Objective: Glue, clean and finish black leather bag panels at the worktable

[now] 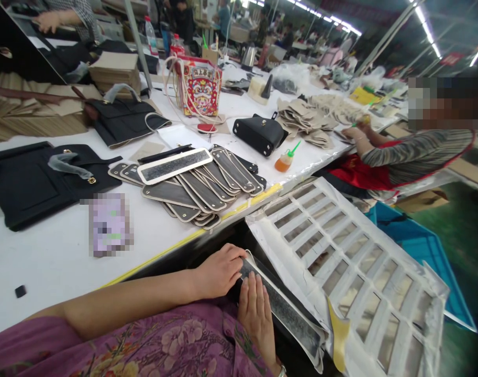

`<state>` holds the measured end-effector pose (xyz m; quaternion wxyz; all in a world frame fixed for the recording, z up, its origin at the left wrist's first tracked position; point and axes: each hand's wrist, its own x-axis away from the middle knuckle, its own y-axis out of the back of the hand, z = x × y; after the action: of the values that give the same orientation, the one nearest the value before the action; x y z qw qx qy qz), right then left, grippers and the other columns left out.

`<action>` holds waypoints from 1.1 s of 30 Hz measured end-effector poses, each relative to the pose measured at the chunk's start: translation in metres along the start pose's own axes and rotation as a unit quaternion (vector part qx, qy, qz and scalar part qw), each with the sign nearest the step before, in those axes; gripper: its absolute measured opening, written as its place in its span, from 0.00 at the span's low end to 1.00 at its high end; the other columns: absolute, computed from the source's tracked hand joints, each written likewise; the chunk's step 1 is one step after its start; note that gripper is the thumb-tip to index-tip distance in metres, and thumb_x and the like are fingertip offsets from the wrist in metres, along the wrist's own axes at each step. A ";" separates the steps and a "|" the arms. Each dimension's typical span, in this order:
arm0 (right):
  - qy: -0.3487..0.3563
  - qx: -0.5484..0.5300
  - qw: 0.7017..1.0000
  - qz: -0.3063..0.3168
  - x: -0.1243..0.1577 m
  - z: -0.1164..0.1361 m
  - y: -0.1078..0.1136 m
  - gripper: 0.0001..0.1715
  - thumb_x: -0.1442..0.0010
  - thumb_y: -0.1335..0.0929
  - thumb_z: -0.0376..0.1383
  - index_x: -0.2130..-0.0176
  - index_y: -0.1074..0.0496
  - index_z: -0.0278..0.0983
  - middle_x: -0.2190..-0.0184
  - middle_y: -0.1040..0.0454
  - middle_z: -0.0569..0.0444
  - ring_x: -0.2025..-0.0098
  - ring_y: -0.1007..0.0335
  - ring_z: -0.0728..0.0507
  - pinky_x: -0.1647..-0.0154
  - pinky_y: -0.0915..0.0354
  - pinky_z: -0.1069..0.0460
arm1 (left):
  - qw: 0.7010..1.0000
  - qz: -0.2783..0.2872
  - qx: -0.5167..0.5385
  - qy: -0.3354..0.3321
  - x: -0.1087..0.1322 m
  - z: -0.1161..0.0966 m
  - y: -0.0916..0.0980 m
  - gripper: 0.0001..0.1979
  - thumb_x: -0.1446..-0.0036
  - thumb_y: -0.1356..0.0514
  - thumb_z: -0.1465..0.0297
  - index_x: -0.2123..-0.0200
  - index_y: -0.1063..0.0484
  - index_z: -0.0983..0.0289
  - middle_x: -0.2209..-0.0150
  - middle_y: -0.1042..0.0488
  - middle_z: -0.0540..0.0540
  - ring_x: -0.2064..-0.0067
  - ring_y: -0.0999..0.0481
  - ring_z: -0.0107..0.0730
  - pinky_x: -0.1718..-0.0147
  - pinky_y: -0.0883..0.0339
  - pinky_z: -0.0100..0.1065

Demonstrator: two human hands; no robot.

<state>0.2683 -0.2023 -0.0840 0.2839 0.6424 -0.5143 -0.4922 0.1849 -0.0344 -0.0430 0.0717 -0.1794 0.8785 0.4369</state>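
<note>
On my lap lies a long dark grey strip-shaped bag panel (288,306) with a pale border, set along what looks like a black bag part. My left hand (221,269) pinches its near-table end, fingers curled over the edge. Flat on the panel's side rests my right hand (256,309), its fingers stretched out side by side. Up on the table, a pile of similar rounded grey panels (207,183) with pale edges is fanned out, and a white-rimmed frame piece (175,166) lies across the top.
Beside my lap leans a white slotted rack (331,243). The table holds black handbags (258,133), a glue bottle (286,159) with a green nozzle, a blurred purple item (110,225) and a red patterned bag (201,86). A co-worker (403,152) sits at the right, near a blue crate (423,251).
</note>
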 end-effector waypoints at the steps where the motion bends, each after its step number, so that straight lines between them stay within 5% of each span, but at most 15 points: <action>1: -0.001 -0.003 1.000 -0.002 -0.004 0.000 0.000 0.24 0.39 0.51 0.22 0.46 0.43 0.18 0.43 0.48 0.27 0.41 0.54 0.27 0.51 0.37 0.39 | 1.000 -0.003 0.004 0.006 -0.001 -0.001 0.000 0.02 0.44 0.46 0.76 0.68 0.34 0.66 0.53 0.35 0.56 0.50 0.40 0.36 0.47 0.42 0.37; 6: -0.001 -0.019 0.999 -0.032 -0.023 0.003 -0.005 0.23 0.39 0.50 0.22 0.47 0.41 0.19 0.44 0.45 0.29 0.40 0.54 0.28 0.50 0.39 0.39 | 0.994 -0.037 0.091 0.048 0.005 0.005 -0.003 0.03 0.45 0.47 0.77 0.69 0.37 0.64 0.51 0.36 0.55 0.49 0.39 0.35 0.48 0.41 0.38; 10: -0.010 -0.021 0.999 -0.042 -0.023 -0.001 -0.003 0.24 0.38 0.50 0.23 0.47 0.40 0.20 0.44 0.44 0.32 0.41 0.52 0.30 0.48 0.41 0.40 | 0.980 -0.071 0.164 0.082 0.012 0.011 -0.009 0.21 0.48 0.44 0.75 0.50 0.43 0.63 0.46 0.42 0.59 0.48 0.37 0.34 0.50 0.37 0.38; 20: -0.089 -0.013 0.994 -0.064 0.041 -0.028 0.009 0.27 0.35 0.47 0.39 0.46 0.41 0.21 0.44 0.42 0.33 0.42 0.48 0.31 0.46 0.47 0.41 | 0.979 -0.011 0.158 0.127 0.005 -0.007 -0.036 0.28 0.47 0.44 0.69 0.43 0.46 0.65 0.45 0.40 0.61 0.44 0.41 0.41 0.43 0.48 0.44; 26: -0.095 -0.088 0.988 -0.087 0.055 -0.034 0.043 0.28 0.38 0.40 0.38 0.43 0.44 0.25 0.44 0.41 0.39 0.40 0.50 0.33 0.44 0.47 0.41 | 0.978 0.078 0.154 0.114 0.004 0.006 -0.026 0.33 0.47 0.44 0.65 0.40 0.51 0.65 0.41 0.44 0.60 0.41 0.43 0.40 0.41 0.50 0.40; 29: -0.229 -0.129 0.957 -0.125 0.095 -0.045 0.062 0.27 0.38 0.39 0.34 0.41 0.47 0.29 0.43 0.42 0.42 0.40 0.51 0.35 0.42 0.47 0.39 | 0.990 0.077 0.078 0.094 0.002 0.006 -0.018 0.35 0.46 0.44 0.60 0.39 0.54 0.64 0.40 0.45 0.60 0.40 0.43 0.41 0.42 0.48 0.42; 31: -0.363 -0.136 0.908 -0.160 0.130 -0.061 0.062 0.25 0.37 0.41 0.34 0.42 0.45 0.32 0.43 0.41 0.43 0.41 0.48 0.37 0.43 0.45 0.39 | 0.998 0.050 -0.007 0.044 -0.004 -0.002 -0.017 0.36 0.46 0.44 0.58 0.39 0.54 0.64 0.39 0.47 0.60 0.39 0.45 0.43 0.41 0.51 0.44; 33: -0.486 -0.120 0.858 -0.115 0.165 -0.085 0.050 0.22 0.36 0.43 0.36 0.44 0.42 0.30 0.46 0.39 0.43 0.43 0.44 0.39 0.44 0.43 0.41 | 0.995 0.052 -0.075 -0.033 -0.014 -0.020 -0.022 0.37 0.47 0.43 0.57 0.38 0.53 0.63 0.38 0.48 0.59 0.38 0.49 0.43 0.39 0.58 0.46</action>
<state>0.3259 -0.3850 -0.0669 0.0140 0.3375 -0.4460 -0.8288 0.2070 -0.0589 -0.0433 0.0644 -0.1240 0.8483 0.5107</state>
